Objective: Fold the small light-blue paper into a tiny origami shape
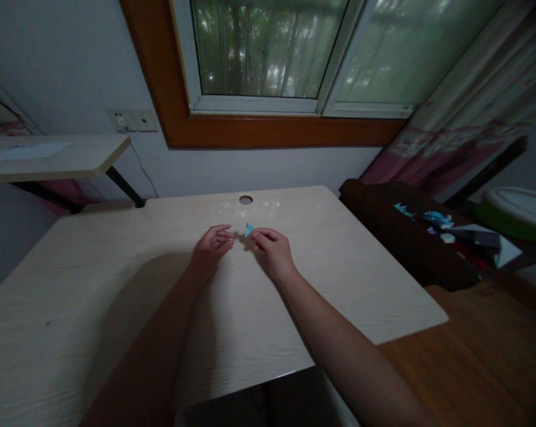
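Note:
Between the thumb and fingers of my right hand is a small light-blue piece of folded paper, pointed in outline. It is held just above the pale wood-grain desk. My left hand is a short way to the left of the paper, its fingers loosely curved and apart, with nothing visible in them. The two hands do not touch. The paper's finer folds are too small to make out.
A round cable hole lies behind my hands. At the left, a raised shelf stands on black legs. To the right, a dark brown seat bears several blue paper pieces and a green-and-white tub.

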`<move>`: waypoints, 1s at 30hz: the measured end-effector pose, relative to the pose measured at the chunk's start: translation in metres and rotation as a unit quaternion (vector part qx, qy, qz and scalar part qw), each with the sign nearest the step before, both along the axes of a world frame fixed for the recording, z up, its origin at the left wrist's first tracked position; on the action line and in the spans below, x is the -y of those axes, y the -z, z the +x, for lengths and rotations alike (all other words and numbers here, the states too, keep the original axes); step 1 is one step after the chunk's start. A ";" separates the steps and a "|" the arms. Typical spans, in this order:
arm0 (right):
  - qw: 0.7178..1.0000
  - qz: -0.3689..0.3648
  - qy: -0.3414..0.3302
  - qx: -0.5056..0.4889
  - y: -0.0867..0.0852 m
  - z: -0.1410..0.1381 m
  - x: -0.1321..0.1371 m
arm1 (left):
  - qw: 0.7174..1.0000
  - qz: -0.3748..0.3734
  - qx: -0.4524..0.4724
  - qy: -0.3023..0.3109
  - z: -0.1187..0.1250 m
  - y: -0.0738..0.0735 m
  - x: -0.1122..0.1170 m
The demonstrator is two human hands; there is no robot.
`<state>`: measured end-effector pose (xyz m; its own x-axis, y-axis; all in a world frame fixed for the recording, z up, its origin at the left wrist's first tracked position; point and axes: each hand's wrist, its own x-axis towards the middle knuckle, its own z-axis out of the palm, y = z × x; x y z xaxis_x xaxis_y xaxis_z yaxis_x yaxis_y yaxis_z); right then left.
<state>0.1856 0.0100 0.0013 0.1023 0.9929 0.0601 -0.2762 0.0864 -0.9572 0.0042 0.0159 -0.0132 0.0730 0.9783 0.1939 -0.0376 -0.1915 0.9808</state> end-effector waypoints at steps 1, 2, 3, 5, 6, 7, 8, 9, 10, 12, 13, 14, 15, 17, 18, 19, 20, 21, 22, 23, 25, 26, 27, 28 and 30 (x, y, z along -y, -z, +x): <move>1.000 -0.008 -0.009 -0.018 0.001 0.000 0.000 | 1.000 -0.006 0.000 -0.004 0.000 -0.001 0.000; 0.999 -0.015 -0.019 -0.033 0.001 -0.001 -0.001 | 1.000 -0.012 0.001 -0.009 -0.001 -0.001 -0.001; 0.998 -0.022 -0.030 -0.046 0.002 -0.001 -0.001 | 1.000 -0.017 0.002 -0.011 -0.001 -0.001 -0.001; 0.996 -0.036 -0.052 -0.061 0.002 -0.001 -0.001 | 0.999 -0.029 0.003 -0.016 -0.001 -0.002 -0.001; 0.995 -0.042 -0.061 -0.065 0.002 -0.001 -0.001 | 0.999 -0.036 0.003 -0.018 -0.001 -0.002 -0.001; 0.994 -0.046 -0.067 -0.068 0.002 -0.002 -0.001 | 0.999 -0.041 0.004 -0.019 -0.001 -0.002 -0.001; 0.994 -0.048 -0.071 -0.070 0.002 -0.002 -0.001 | 0.999 -0.045 0.003 -0.019 -0.001 -0.003 -0.001; 0.994 -0.049 -0.073 -0.070 0.002 -0.002 -0.001 | 0.999 -0.047 0.001 -0.018 -0.001 -0.003 -0.001; 0.994 -0.050 -0.074 -0.070 0.002 -0.002 0.000 | 0.999 -0.047 -0.001 -0.017 -0.001 -0.003 -0.001; 0.994 -0.050 -0.074 -0.068 0.002 -0.002 0.000 | 0.999 -0.050 -0.005 -0.013 -0.001 -0.004 0.000; 0.994 -0.050 -0.076 -0.065 0.002 -0.002 0.000 | 0.998 -0.053 -0.006 -0.012 -0.001 -0.005 0.000; 0.994 -0.049 -0.079 -0.063 0.002 -0.002 0.001 | 0.998 -0.056 -0.007 -0.012 -0.001 -0.005 0.001; 0.994 -0.047 -0.081 -0.060 0.002 -0.002 0.001 | 0.998 -0.057 -0.007 -0.012 -0.001 -0.006 0.001; 0.994 -0.042 -0.084 -0.058 0.004 -0.002 0.001 | 0.998 -0.058 -0.007 -0.012 -0.001 -0.006 0.002; 0.994 -0.039 -0.086 -0.057 0.004 -0.002 0.001 | 0.998 -0.057 -0.007 -0.012 -0.001 -0.007 0.003; 0.994 -0.036 -0.087 -0.056 0.005 -0.002 0.001 | 0.998 -0.055 -0.007 -0.014 -0.001 -0.006 0.003; 0.994 -0.033 -0.089 -0.054 0.006 -0.002 0.001 | 0.998 -0.052 -0.010 -0.015 -0.001 -0.006 0.003; 0.994 -0.030 -0.091 -0.052 0.007 -0.002 0.001 | 0.999 -0.048 -0.015 -0.018 -0.001 -0.006 0.003; 0.994 -0.028 -0.090 -0.048 0.008 -0.002 0.001 | 0.999 -0.042 -0.022 -0.021 -0.002 -0.005 0.004; 0.995 -0.026 -0.091 -0.040 0.009 -0.002 0.001 | 0.999 -0.036 -0.031 -0.023 -0.002 -0.004 0.004; 0.995 -0.019 -0.093 -0.011 0.011 -0.003 0.001 | 0.999 -0.020 -0.044 -0.025 -0.002 -0.003 0.004; 0.996 -0.011 -0.089 0.007 0.012 -0.003 0.001 | 0.998 -0.012 -0.049 -0.024 -0.002 -0.002 0.004; 0.996 -0.002 -0.087 0.024 0.014 -0.004 0.002 | 0.998 -0.007 -0.053 -0.028 -0.002 -0.002 0.004; 0.996 0.003 -0.079 0.033 0.014 -0.004 0.002 | 0.998 -0.005 -0.056 -0.029 -0.002 -0.001 0.005; 0.997 -0.002 -0.066 0.047 0.015 -0.005 0.003 | 0.998 -0.005 -0.056 -0.034 -0.002 -0.001 0.005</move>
